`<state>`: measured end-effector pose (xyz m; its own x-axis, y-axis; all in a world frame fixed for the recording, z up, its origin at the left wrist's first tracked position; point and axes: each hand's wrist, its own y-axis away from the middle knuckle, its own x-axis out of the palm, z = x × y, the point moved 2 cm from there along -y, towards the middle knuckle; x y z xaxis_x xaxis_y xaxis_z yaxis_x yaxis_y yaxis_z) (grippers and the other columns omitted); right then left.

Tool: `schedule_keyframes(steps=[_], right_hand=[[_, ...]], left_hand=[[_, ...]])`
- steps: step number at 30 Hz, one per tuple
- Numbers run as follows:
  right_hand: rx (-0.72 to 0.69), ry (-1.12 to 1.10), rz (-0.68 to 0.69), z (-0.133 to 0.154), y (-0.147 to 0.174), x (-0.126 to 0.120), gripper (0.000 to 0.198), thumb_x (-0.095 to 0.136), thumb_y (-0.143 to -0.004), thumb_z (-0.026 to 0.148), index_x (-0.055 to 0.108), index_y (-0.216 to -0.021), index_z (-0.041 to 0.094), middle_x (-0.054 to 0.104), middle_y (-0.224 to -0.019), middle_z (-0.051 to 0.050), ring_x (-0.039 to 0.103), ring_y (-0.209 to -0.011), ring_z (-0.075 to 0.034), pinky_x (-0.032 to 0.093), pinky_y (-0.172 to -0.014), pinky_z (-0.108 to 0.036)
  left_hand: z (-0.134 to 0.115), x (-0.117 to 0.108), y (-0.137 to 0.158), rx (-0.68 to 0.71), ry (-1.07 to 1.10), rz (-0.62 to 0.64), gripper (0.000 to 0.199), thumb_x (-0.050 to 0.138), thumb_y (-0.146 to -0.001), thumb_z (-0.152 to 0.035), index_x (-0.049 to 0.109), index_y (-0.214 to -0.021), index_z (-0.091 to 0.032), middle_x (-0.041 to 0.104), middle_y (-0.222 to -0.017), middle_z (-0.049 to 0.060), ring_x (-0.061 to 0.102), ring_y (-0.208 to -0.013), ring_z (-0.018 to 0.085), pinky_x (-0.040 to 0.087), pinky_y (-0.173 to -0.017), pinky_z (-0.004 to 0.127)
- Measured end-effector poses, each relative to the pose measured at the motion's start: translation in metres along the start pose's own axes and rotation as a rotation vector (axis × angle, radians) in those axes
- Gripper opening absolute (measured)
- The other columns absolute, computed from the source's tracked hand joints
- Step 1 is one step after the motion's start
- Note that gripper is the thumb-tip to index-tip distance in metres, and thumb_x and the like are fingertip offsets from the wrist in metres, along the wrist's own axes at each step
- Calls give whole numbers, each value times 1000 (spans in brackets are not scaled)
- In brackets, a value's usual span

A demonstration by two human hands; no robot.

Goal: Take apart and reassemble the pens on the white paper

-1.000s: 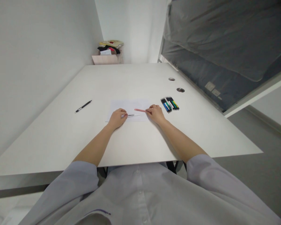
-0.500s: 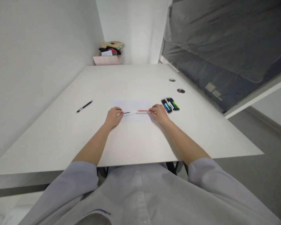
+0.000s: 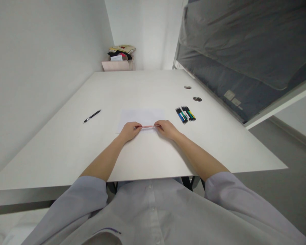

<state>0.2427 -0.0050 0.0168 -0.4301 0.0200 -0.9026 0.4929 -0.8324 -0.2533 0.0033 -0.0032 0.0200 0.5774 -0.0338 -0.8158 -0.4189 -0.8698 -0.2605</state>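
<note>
A slim pink pen-like stick point(image 3: 148, 126) lies level between my two hands, just above the white paper point(image 3: 142, 115). My left hand point(image 3: 130, 131) pinches its left end, fingers closed. At the right end my right hand point(image 3: 167, 129) holds it between thumb and fingertips. The fingers hide both ends, so I cannot tell whether the dark piece seen earlier is inside or behind the left fingers. Both hands rest low over the paper's near edge.
A black pen point(image 3: 92, 116) lies to the left on the white table point(image 3: 132, 156). Several pens point(image 3: 185, 115) with coloured bands lie in a group at the right. Two round grommets point(image 3: 197, 99) sit behind them. A grey-covered panel point(image 3: 244, 51) borders the right side.
Both hands have come together and slightly nearer to me. The thin dark piece that stuck out of my left fingers no longer shows, and the pink stick now spans both hands.
</note>
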Motion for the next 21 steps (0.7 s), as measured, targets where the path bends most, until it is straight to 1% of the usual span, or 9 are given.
schedule_keyframes(steps=[3, 6, 9, 12, 15, 17, 21], right_hand=[[1, 16, -5, 4, 0, 0, 28, 56, -89, 13, 70, -113, 16, 73, -106, -11, 65, -94, -21, 44, -85, -31], [3, 47, -4, 5, 0, -1, 26, 57, -89, 13, 71, -110, 16, 73, -105, -10, 65, -95, -22, 44, -85, -32], [12, 64, -8, 5, 1, -3, 24, 57, -89, 15, 72, -109, 17, 73, -102, -10, 64, -94, -22, 43, -84, -33], [18, 74, -35, 5, 1, -4, 24, 57, -89, 15, 72, -107, 17, 73, -100, -10, 62, -93, -22, 42, -84, -33], [18, 74, -51, 4, 2, -5, 23, 58, -88, 15, 72, -106, 17, 73, -98, -10, 62, -93, -23, 42, -85, -34], [15, 65, -60, 3, 3, -5, 22, 58, -87, 15, 72, -104, 17, 73, -98, -10, 61, -93, -23, 42, -85, -34], [-1, 44, -84, 5, 3, -4, 20, 59, -87, 16, 72, -102, 17, 73, -97, -10, 62, -92, -23, 42, -85, -34]], left_hand=[[0, 1, 0, -44, 49, -22, 27, 56, -87, -33, 77, -98, -20, 76, -96, 6, 68, -90, 21, 52, -86, 33], [3, 1, -2, -78, 134, -49, 29, 58, -85, -35, 77, -100, -19, 76, -97, 7, 68, -91, 21, 51, -88, 33], [4, 1, -2, -86, 224, -31, 33, 58, -84, -36, 77, -104, -18, 75, -100, 9, 67, -94, 22, 50, -89, 34], [4, 1, -2, -93, 314, -6, 37, 56, -85, -40, 76, -106, -17, 75, -103, 10, 66, -96, 22, 49, -90, 36], [5, 3, -2, -130, 414, 3, 40, 58, -84, -44, 75, -107, -17, 75, -100, 10, 66, -93, 22, 49, -89, 37], [8, 6, -2, -169, 509, -2, 41, 63, -80, -46, 73, -106, -15, 75, -96, 10, 67, -89, 22, 50, -86, 37], [13, 10, -3, -227, 664, -21, 38, 70, -74, -49, 67, -92, -16, 75, -85, 9, 68, -80, 20, 52, -81, 37]])
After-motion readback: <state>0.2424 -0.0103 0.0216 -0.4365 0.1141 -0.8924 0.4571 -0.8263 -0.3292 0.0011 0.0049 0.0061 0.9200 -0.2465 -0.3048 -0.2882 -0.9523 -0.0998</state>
